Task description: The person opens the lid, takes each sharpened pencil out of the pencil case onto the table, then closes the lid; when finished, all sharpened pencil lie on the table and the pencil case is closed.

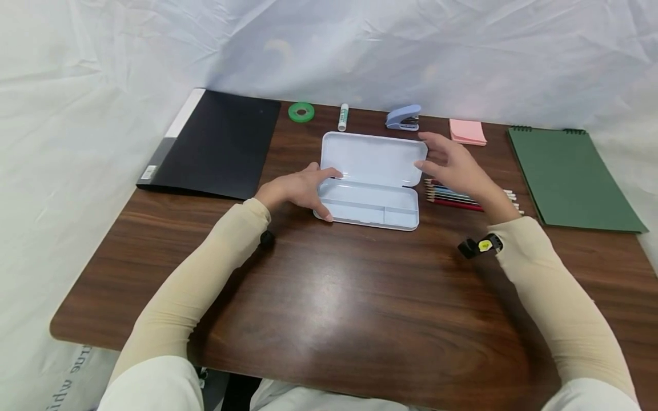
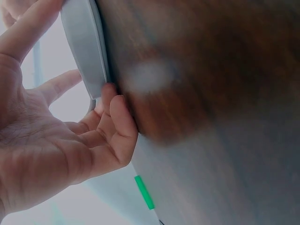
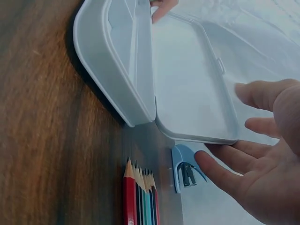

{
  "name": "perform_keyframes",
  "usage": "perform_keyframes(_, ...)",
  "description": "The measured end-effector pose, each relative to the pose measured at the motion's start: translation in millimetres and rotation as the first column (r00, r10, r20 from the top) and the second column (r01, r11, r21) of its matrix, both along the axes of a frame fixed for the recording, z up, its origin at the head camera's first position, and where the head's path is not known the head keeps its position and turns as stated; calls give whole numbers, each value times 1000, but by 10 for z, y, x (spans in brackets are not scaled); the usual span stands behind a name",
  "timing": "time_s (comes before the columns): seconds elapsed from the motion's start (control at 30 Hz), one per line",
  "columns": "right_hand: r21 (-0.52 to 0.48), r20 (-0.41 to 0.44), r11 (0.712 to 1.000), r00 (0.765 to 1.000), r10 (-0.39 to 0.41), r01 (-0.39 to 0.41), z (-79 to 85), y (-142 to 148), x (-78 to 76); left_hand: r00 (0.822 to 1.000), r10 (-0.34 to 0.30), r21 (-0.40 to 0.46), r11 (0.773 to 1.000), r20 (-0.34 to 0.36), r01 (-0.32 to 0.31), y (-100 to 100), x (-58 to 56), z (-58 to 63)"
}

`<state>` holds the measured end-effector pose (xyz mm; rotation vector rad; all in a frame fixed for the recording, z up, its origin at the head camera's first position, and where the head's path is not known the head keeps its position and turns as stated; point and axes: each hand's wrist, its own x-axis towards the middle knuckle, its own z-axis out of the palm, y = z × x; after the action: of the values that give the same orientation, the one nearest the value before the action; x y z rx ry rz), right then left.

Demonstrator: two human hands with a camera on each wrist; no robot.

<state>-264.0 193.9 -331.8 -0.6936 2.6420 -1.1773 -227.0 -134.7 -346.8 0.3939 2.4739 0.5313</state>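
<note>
A white pencil case (image 1: pixel 367 214) stands on the table with its lid (image 1: pixel 374 160) swung up and back; its divided tray holds nothing. My left hand (image 1: pixel 300 188) grips the left end of the case, thumb at the front edge and another finger reaching over by the hinge. In the left wrist view, curled fingers (image 2: pixel 119 115) meet the case's end. At the lid's right edge is my right hand (image 1: pixel 452 165), its fingers fairly straight. The right wrist view has fingertips behind the lid's corner, with the thumb (image 3: pixel 262 93) apart from it.
Several pencils (image 1: pixel 452 197) lie right of the case, below my right hand. Behind are green tape (image 1: pixel 301 112), a glue stick (image 1: pixel 343 117), a blue stapler (image 1: pixel 403 117) and pink sticky notes (image 1: pixel 468 131). A black folder (image 1: pixel 221 142) lies left, a green spiral pad (image 1: pixel 573 177) right.
</note>
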Motion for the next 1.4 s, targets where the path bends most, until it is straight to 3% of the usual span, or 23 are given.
perform_keyframes(0.2,-54,40,997,997,-60,62,8,5,95,1000,11,0,1000,-24,-11,-4,28,-7)
perform_keyframes(0.37,-96,110,993,992,-59,69,-6,-10,175,999,19,12,1000,-40,-18,-9,76,-8)
perform_keyframes(0.7,-42,11,997,998,64,-63,-106,-53,240,995,-13,30,999,-94,16,-19,137,-44)
perform_keyframes(0.93,-40,41,996,996,86,-84,-108,-75,279,994,-64,54,996,-91,69,-134,197,-30)
perform_keyframes(1.13,-35,58,995,994,92,-90,-112,-121,302,996,-65,83,994,-55,69,-323,348,116)
perform_keyframes(1.27,-15,59,996,994,88,-87,-123,-136,311,994,-108,69,992,-6,109,-482,489,280)
perform_keyframes(1.33,-11,56,996,994,92,-92,-122,-135,310,991,-134,135,982,1,132,-567,538,366)
perform_keyframes(1.4,-7,53,995,993,103,-103,-125,-129,307,991,-134,271,953,-16,134,-641,562,436)
